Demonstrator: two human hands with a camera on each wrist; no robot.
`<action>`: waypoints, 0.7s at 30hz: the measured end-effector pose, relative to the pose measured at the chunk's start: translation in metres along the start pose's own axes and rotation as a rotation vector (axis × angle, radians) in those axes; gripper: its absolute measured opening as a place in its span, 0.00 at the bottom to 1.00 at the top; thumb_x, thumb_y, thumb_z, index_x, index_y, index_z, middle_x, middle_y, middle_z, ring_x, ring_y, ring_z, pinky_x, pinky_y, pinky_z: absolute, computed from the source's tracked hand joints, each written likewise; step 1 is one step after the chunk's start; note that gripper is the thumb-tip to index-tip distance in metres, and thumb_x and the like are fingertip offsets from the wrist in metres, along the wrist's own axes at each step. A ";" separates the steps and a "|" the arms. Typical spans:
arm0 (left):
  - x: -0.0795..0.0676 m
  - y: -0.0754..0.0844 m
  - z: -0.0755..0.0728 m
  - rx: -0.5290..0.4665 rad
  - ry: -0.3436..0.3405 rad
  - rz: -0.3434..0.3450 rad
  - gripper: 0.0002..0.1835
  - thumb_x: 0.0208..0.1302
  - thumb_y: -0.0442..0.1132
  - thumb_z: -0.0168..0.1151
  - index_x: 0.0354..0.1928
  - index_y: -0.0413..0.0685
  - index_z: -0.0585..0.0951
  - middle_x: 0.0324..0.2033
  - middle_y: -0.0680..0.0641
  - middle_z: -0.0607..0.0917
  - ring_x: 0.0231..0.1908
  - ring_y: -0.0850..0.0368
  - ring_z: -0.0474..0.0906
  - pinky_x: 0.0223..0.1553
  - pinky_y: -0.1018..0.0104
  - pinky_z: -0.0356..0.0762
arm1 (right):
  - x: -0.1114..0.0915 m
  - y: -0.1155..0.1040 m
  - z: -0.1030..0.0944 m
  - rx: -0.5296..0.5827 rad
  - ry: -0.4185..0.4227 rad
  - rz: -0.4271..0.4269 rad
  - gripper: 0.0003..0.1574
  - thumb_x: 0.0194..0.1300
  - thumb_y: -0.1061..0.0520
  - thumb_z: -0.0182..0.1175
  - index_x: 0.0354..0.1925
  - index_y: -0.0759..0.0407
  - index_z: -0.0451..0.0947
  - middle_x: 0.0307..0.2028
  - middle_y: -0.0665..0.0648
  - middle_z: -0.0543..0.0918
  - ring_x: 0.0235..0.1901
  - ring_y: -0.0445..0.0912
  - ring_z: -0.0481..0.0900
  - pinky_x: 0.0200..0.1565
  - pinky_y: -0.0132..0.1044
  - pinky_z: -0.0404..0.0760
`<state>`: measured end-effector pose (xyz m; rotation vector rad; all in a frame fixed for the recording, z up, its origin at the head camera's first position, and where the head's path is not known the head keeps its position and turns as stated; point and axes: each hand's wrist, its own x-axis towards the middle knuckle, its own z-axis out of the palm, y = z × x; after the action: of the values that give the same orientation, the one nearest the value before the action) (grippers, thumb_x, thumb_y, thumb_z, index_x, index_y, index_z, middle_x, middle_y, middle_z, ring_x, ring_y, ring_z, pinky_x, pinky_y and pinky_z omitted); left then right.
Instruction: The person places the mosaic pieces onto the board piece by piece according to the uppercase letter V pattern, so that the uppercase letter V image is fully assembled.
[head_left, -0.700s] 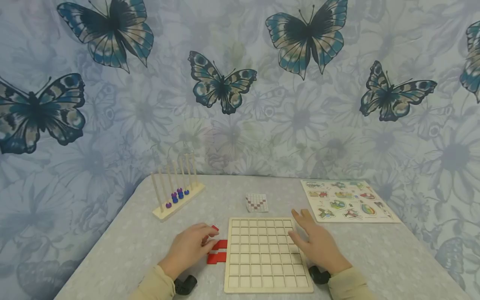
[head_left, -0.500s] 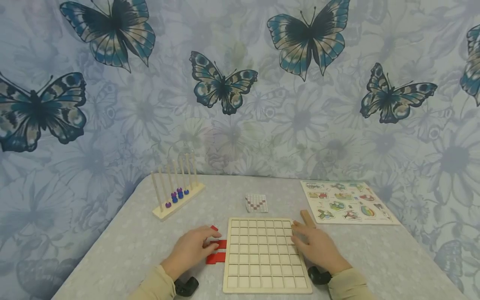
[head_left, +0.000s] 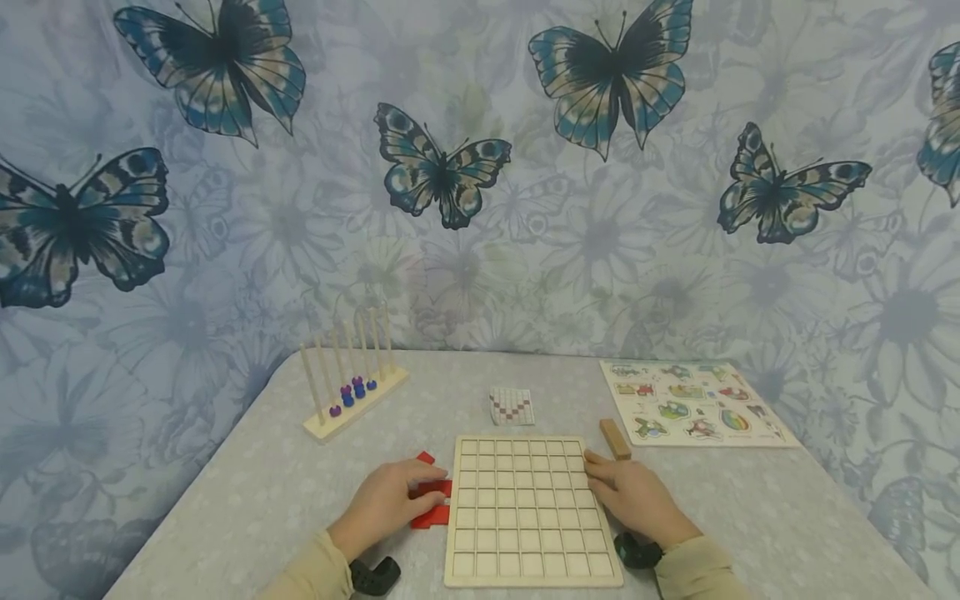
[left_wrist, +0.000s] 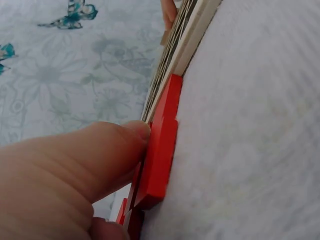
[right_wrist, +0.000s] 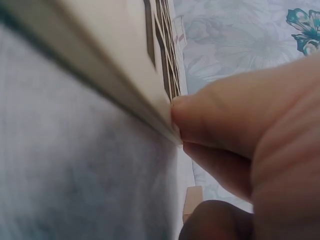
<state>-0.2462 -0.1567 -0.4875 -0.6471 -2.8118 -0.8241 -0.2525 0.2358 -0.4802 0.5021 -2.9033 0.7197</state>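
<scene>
A pale wooden grid board (head_left: 534,581) lies flat on the table between my hands. My left hand (head_left: 382,504) is at its left edge, arched over several flat red pieces (head_left: 429,518). In the left wrist view the thumb tip (left_wrist: 139,129) touches where a red piece (left_wrist: 162,145) meets the board. The left fingertips partly hide the pieces. At the board's right edge is my right hand (head_left: 637,496), fingers extended. In the right wrist view its thumb tip (right_wrist: 182,112) rests on the board's rim (right_wrist: 125,75). A small brown wooden block (head_left: 615,439) lies just beyond that hand.
A patterned card (head_left: 512,407) lies behind the board. A wooden stand (head_left: 352,412) with upright pegs and a few purple and blue beads is at the back left. At the back right lies a picture puzzle board (head_left: 697,404). A butterfly-print backdrop (head_left: 480,267) closes off the far side.
My right hand has drawn back from beside the brown block, uncovering it, and settled against the board's right edge. My left hand has shifted right over the red pieces to the board's left edge.
</scene>
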 end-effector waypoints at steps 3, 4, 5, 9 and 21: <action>0.000 0.000 0.001 -0.006 -0.008 0.015 0.16 0.62 0.52 0.74 0.51 0.59 0.90 0.46 0.60 0.90 0.49 0.57 0.86 0.50 0.53 0.84 | 0.001 -0.001 0.000 -0.001 0.002 0.013 0.20 0.70 0.55 0.66 0.58 0.57 0.85 0.64 0.52 0.81 0.61 0.55 0.82 0.59 0.55 0.79; 0.000 0.000 0.001 -0.007 -0.010 0.014 0.15 0.63 0.51 0.74 0.50 0.60 0.90 0.46 0.60 0.90 0.49 0.58 0.86 0.50 0.53 0.84 | 0.001 -0.001 0.000 -0.003 0.003 0.015 0.20 0.70 0.55 0.66 0.58 0.57 0.85 0.64 0.51 0.81 0.61 0.55 0.82 0.59 0.55 0.79; 0.000 0.000 0.001 -0.005 -0.011 0.012 0.14 0.63 0.51 0.74 0.50 0.61 0.90 0.46 0.61 0.90 0.49 0.58 0.86 0.50 0.53 0.84 | 0.001 0.000 0.001 -0.003 0.005 0.016 0.20 0.70 0.55 0.66 0.58 0.57 0.85 0.64 0.51 0.81 0.61 0.55 0.82 0.59 0.55 0.79; 0.001 0.001 0.000 0.005 -0.008 -0.015 0.13 0.62 0.50 0.75 0.49 0.62 0.90 0.45 0.61 0.90 0.47 0.59 0.86 0.49 0.53 0.84 | 0.001 0.000 0.001 0.002 0.009 0.015 0.20 0.70 0.55 0.66 0.58 0.58 0.85 0.64 0.51 0.81 0.61 0.55 0.82 0.60 0.55 0.79; 0.001 0.002 -0.001 0.024 0.000 -0.060 0.14 0.61 0.49 0.76 0.49 0.60 0.91 0.46 0.56 0.90 0.46 0.57 0.86 0.46 0.53 0.84 | 0.001 -0.001 0.000 0.044 0.006 0.010 0.21 0.70 0.55 0.66 0.59 0.59 0.84 0.64 0.53 0.81 0.61 0.57 0.81 0.59 0.57 0.78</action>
<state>-0.2461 -0.1555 -0.4851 -0.5621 -2.8489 -0.7986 -0.2529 0.2353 -0.4794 0.4890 -2.8919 0.7865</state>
